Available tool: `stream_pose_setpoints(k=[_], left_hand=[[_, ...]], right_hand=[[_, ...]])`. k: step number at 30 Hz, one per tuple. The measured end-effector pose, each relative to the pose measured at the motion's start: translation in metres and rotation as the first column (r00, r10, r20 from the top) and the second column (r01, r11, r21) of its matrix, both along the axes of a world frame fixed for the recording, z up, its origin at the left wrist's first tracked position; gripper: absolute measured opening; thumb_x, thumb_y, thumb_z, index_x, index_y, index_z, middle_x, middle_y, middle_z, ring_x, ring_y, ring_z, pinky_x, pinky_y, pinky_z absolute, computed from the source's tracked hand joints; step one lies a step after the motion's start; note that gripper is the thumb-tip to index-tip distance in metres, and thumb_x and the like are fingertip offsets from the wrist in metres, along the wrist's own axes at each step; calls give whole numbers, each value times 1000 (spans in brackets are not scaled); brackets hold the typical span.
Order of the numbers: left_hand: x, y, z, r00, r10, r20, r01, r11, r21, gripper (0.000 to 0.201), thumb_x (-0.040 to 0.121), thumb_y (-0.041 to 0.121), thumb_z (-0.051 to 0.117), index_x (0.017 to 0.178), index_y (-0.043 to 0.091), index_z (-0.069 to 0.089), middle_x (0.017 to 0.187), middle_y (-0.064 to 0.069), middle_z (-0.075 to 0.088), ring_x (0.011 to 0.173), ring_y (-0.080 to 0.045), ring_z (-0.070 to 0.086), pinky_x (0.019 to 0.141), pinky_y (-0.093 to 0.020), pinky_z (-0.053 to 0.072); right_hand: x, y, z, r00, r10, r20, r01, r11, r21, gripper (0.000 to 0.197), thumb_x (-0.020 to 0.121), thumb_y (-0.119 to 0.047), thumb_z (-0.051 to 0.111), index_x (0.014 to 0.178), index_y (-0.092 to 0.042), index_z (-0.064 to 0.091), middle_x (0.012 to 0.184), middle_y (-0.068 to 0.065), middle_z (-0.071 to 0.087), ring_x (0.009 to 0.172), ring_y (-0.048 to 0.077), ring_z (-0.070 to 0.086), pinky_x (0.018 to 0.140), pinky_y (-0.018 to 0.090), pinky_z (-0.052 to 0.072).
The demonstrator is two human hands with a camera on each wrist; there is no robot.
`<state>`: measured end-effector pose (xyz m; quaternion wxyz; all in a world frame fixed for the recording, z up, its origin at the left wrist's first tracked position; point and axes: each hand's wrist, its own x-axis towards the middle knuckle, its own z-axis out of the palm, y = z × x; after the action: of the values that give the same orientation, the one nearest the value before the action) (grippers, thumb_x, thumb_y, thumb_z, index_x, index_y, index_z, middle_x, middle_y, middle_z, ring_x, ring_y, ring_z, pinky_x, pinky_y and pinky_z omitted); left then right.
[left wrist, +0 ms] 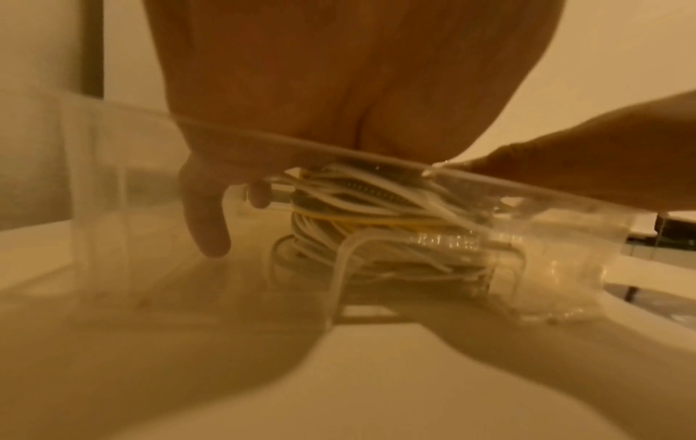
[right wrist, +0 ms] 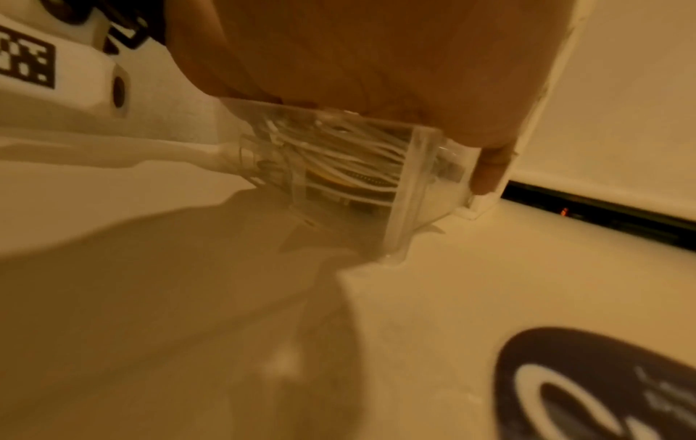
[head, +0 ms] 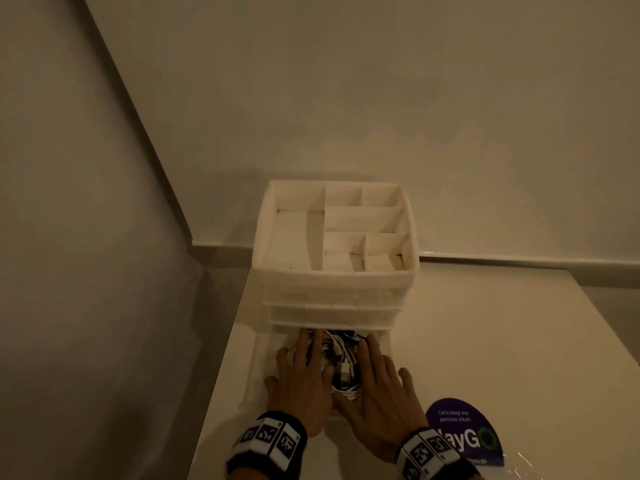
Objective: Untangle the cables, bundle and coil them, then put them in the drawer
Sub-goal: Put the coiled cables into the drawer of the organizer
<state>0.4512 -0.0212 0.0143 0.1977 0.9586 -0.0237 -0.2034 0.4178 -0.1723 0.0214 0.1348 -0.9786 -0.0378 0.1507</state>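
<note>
A bundle of white, black and yellow cables (head: 341, 362) lies coiled in the pulled-out clear bottom drawer (head: 254, 368) of a white organizer (head: 332, 282). My left hand (head: 304, 362) lies flat on the left side of the bundle, fingers straight and pointing into the drawer. My right hand (head: 377, 368) presses flat on the right side. In the left wrist view the cables (left wrist: 361, 238) show through the drawer front (left wrist: 565, 238) under my left hand (left wrist: 339, 74). In the right wrist view the cables (right wrist: 350, 160) fill the drawer corner (right wrist: 410, 193) beneath my right hand (right wrist: 376, 59).
The organizer has an open top tray with several compartments (head: 363, 223) and stands against the wall on a pale table (head: 485, 341). A purple round sticker (head: 464, 431) lies on the table by my right wrist. The table's left edge runs just beside the drawer.
</note>
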Motion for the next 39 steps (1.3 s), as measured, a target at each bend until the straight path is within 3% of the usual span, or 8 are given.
stream_pose_setpoints(k=[6,11,13,16,21,25,30,39], left_hand=[[-20,12,2,922,48,385,-22,997,-70,60,99,52,15,149,20,20,157,-10,22,138,-30,21,108,-51,36],[-41,21,-8,791,-421,445,403,905,139,82,83,65,48,151,25,26,159,-12,20,144,-39,19,109,-58,21],[-33,15,-10,782,-497,377,450,868,210,95,75,73,49,153,31,15,161,-12,2,146,-41,4,112,-60,13],[-19,12,-12,798,-516,312,457,855,245,103,71,80,46,151,37,-1,160,-14,-3,144,-39,-5,113,-64,8],[-18,5,-18,832,-494,251,423,859,288,94,70,78,46,149,29,28,146,-20,43,136,-47,34,98,-66,38],[-18,2,-23,805,-518,290,440,849,294,85,76,76,36,147,28,33,144,-18,47,135,-49,34,96,-67,39],[-14,6,-31,762,-548,346,457,833,312,92,76,77,36,152,28,18,142,-15,50,136,-50,31,100,-70,32],[0,8,-21,754,-572,323,487,817,309,86,78,74,41,148,27,27,138,-12,51,139,-49,25,101,-68,33]], right_hand=[[-5,-8,-6,953,-152,261,61,943,326,83,86,-63,34,154,-23,6,161,-7,-3,143,12,15,115,31,16],[14,-32,23,724,-534,437,180,757,628,43,84,-14,66,124,-24,55,129,-10,50,114,13,48,94,38,48],[34,-43,40,692,-658,298,248,604,758,56,79,5,63,125,-24,49,124,-8,50,111,15,52,87,36,52],[58,-50,43,819,-538,-197,388,268,882,86,74,11,63,141,-32,30,140,-7,40,122,20,46,89,42,52],[64,-48,6,917,-396,-38,297,619,727,79,83,-3,66,143,-34,27,130,-19,46,123,14,52,88,27,50],[72,-47,-3,884,-455,-106,337,464,819,82,78,6,67,140,-33,31,118,-30,47,110,1,55,97,35,47],[89,-45,3,887,-426,-176,322,300,898,70,60,-4,62,117,-43,52,120,-8,62,112,13,58,86,34,51],[100,-74,0,948,-281,-151,277,488,828,75,81,9,63,120,-53,48,122,-16,63,116,10,58,89,31,51]])
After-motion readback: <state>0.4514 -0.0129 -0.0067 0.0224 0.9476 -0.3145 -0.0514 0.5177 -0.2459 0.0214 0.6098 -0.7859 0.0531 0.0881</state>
